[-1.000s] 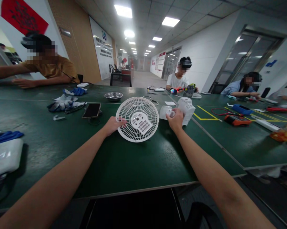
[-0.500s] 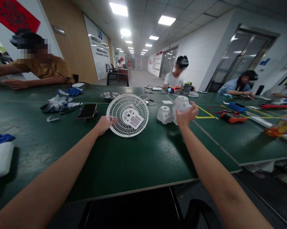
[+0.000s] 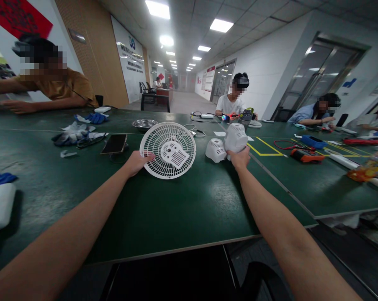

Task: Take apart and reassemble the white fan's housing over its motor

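Observation:
In the head view, my left hand (image 3: pixel 136 163) grips the left rim of a round white fan grille (image 3: pixel 154 142), its thumb over the edge. The grille stands tilted up, with a slotted plate in its centre facing me. My right hand (image 3: pixel 240 159) is closed around the lower part of a white plastic fan motor housing (image 3: pixel 235 137), which leans a little. Some of its fingers are hidden behind the housing. Close by on the left, a smaller white vented housing (image 3: pixel 216 151) rests on the green table (image 3: pixel 176 213).
A metal bowl (image 3: pixel 145 124) stands behind the grille. Left of it lie a phone (image 3: pixel 114 144), gloves (image 3: pixel 72 136) and a white scrap (image 3: pixel 68 154). An orange multimeter (image 3: pixel 307 156) and a blue tray (image 3: pixel 313 141) are at right. Several people sit around the table.
My right hand has shifted down from the side of the larger housing to its lower part. That housing has moved slightly left and tilted. My left hand and the grille barely moved.

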`<state>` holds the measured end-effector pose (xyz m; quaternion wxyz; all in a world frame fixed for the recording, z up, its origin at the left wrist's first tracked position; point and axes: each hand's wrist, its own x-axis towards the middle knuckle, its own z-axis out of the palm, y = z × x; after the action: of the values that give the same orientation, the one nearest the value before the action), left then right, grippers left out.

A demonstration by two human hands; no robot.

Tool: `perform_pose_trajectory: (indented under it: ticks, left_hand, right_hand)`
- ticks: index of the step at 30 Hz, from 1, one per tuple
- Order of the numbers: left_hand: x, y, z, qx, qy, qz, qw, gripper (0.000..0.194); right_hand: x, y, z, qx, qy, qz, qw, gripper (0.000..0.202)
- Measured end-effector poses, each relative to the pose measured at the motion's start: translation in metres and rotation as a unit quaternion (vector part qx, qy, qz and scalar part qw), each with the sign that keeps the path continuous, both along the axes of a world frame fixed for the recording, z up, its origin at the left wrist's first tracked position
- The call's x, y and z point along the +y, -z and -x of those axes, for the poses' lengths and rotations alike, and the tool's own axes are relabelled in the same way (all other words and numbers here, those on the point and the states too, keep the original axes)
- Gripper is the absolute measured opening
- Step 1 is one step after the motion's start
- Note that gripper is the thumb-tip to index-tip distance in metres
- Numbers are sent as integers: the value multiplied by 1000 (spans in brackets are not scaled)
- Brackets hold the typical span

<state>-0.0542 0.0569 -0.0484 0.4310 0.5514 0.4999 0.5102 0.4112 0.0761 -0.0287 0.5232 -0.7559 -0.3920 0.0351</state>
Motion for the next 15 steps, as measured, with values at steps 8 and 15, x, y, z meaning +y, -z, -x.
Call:
perform_pose_trajectory:
  ticks: [8,15]
  left_hand:
    - [2,3,-1,-4,-8,-11,1000,39]
    - [6,4,3,10,-2,-1,1000,40]
  right_hand:
    - [-6,-27,19,-49,-1,-164,985,85]
    - [-9,-27,49,-122,-95,-69,986,88]
